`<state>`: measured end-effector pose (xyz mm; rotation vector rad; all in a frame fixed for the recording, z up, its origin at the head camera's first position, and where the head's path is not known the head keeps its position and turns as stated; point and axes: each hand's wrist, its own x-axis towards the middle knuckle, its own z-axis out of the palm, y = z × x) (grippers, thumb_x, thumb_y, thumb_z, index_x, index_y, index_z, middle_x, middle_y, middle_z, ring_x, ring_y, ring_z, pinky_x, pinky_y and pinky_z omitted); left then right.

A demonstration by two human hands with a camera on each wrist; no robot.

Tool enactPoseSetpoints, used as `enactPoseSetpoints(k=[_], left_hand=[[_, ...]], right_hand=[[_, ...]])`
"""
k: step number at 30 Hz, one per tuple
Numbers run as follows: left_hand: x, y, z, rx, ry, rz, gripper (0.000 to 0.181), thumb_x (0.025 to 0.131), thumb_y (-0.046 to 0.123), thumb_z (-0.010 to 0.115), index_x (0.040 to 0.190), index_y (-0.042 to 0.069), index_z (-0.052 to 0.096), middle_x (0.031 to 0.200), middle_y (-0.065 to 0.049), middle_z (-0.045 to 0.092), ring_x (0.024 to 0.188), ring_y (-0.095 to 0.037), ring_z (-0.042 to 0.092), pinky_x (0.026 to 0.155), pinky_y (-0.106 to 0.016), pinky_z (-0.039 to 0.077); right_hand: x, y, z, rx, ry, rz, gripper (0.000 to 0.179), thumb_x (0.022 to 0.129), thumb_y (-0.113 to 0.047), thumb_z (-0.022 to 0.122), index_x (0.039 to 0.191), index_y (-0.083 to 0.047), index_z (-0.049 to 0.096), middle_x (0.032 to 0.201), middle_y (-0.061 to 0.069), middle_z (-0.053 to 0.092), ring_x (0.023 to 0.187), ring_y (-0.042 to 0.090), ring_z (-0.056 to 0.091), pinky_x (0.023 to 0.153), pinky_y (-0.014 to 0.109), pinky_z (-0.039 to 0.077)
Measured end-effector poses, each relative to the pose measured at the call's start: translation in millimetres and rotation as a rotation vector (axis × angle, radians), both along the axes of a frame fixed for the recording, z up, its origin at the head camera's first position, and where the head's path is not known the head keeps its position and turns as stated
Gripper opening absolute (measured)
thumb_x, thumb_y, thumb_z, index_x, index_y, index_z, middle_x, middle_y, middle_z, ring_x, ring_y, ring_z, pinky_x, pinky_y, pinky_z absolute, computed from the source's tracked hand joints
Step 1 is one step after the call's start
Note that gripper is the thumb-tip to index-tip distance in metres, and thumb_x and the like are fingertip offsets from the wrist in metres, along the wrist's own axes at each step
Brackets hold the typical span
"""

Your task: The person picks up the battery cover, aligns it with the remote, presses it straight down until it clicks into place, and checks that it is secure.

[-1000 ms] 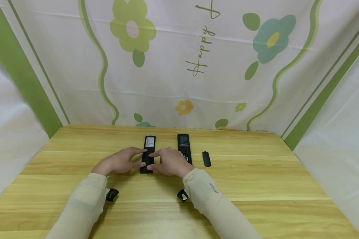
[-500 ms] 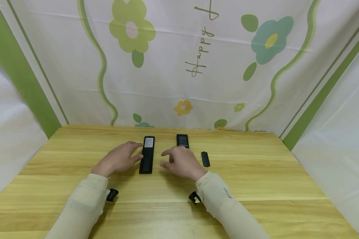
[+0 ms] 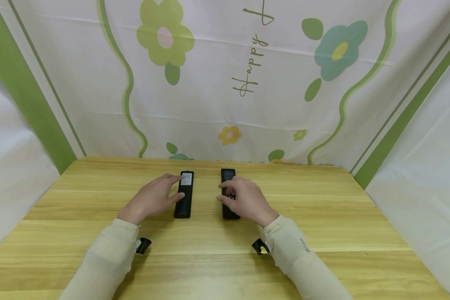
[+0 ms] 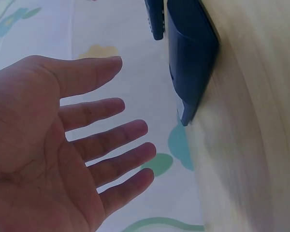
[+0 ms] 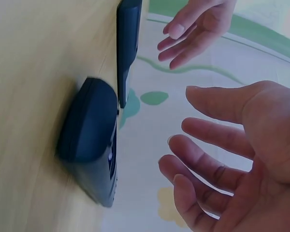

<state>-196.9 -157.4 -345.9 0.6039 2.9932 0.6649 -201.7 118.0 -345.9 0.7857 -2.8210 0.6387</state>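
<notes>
Two black remote controls lie back side up on the wooden table. In the head view my left hand [image 3: 151,200] hovers over the left remote control [image 3: 183,206], which has a white label [image 3: 186,178]. The left wrist view shows its fingers [image 4: 118,133] spread, apart from that remote and holding nothing. My right hand [image 3: 249,200] is above the right remote control [image 3: 231,213], fingers loosely bent with nothing between them. That remote's battery bay [image 3: 231,196] is uncovered, with batteries partly visible. My right hand hides the place where the small black battery cover lay.
The wooden table [image 3: 210,266] reaches back to a white cloth [image 3: 202,104] printed with flowers, with more cloth at both sides. A black wrist mount [image 3: 144,246] sits at my left cuff and another black mount [image 3: 260,246] at my right.
My right hand has left the left remote and moved right, over the right remote, covering the loose battery cover. My left hand has lifted slightly off the left remote and stays near it.
</notes>
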Motion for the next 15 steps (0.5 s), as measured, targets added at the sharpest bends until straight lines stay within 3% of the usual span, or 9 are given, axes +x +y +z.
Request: enactPoseSetpoints(k=[7, 15], left_hand=[[3.8, 8.0, 3.8, -0.006, 0.053, -0.016, 0.057, 0.101, 0.026, 0.065, 0.149, 0.0, 0.048, 0.146, -0.026, 0.05, 0.132, -0.045, 0.05, 0.103, -0.062, 0.043], [8.1, 18.8, 6.2, -0.017, 0.087, -0.035, 0.059, 0.101, 0.027, 0.066, 0.15, 0.002, 0.047, 0.149, -0.028, 0.047, 0.135, -0.047, 0.046, 0.104, -0.064, 0.041]], right_hand=[[-1.3, 18.6, 1.3, -0.024, 0.023, -0.026, 0.035, 0.095, -0.031, 0.074, 0.125, -0.013, 0.073, 0.108, 0.008, 0.069, 0.092, 0.025, 0.066, 0.076, 0.043, 0.053], [-3.8, 37.5, 3.9, -0.021, 0.042, -0.05, 0.04, 0.094, -0.033, 0.075, 0.128, -0.012, 0.071, 0.116, 0.009, 0.069, 0.103, 0.029, 0.067, 0.084, 0.049, 0.053]])
